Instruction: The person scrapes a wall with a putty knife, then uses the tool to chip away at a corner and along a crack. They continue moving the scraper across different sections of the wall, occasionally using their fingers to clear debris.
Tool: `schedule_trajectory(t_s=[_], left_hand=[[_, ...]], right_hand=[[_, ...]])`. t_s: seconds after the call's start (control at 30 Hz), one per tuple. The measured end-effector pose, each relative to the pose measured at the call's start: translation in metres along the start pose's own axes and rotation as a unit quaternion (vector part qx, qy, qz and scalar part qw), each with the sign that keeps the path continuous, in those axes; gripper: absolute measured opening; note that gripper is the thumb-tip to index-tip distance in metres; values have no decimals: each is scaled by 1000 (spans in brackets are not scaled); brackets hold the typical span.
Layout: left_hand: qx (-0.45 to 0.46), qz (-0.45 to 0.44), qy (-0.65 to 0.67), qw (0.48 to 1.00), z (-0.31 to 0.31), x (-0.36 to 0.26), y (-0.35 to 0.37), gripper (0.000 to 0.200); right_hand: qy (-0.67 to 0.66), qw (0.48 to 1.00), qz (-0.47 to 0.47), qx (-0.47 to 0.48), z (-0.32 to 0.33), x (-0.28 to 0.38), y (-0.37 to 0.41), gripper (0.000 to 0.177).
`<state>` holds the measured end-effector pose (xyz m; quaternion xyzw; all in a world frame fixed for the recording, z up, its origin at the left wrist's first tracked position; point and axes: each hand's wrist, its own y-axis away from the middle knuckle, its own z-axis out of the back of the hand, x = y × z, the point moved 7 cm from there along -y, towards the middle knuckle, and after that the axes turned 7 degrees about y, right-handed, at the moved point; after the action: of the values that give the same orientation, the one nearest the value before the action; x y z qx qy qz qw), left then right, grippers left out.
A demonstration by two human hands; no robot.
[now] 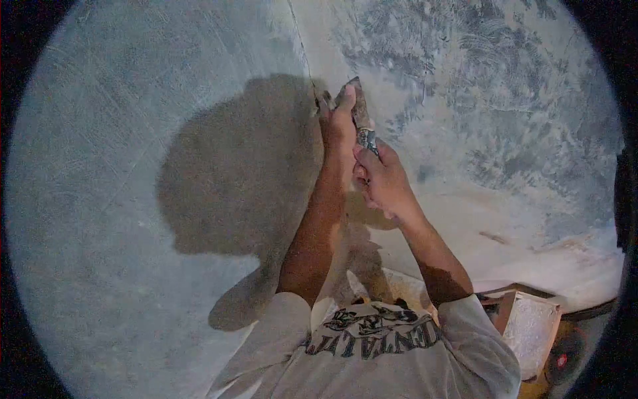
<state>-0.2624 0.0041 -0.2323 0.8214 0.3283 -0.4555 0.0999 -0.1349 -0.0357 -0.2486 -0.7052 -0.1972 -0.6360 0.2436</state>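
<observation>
My right hand [382, 173] is wrapped round the dark handle of a trowel [362, 110], whose pointed metal blade is directed up the wall. Close beside the blade is my left hand [340, 123], raised against the wall [319, 40] with its thumb at the blade's left edge. A small dark piece shows at the left fingertips, too unclear to name. Just above those fingertips a thin crack [299, 36] runs up the wall. The left fingers are partly hidden behind the hand.
Grey patchy plaster covers the wall, and a large shadow [232, 166] falls on it left of my arms. At the lower right stands a box-like object with a pale panel [531, 329], beside a dark round object [565, 359].
</observation>
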Motion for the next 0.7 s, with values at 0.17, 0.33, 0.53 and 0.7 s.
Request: schedule_trajectory(t_s=[0.17, 0.33, 0.53, 0.7], left_hand=[[-29, 43, 7, 999, 3, 19, 7, 40], [-32, 75, -18, 997, 6, 21, 3, 45], [-64, -85, 5, 994, -15, -5, 31, 50], [-63, 39, 9, 997, 1, -1, -1, 54]], right_hand=[[26, 999, 25, -6, 14, -22, -5, 17], [36, 999, 20, -3, 14, -16, -3, 18], [86, 996, 27, 20, 25, -11, -6, 20], [109, 992, 35, 46, 15, 3, -20, 20]])
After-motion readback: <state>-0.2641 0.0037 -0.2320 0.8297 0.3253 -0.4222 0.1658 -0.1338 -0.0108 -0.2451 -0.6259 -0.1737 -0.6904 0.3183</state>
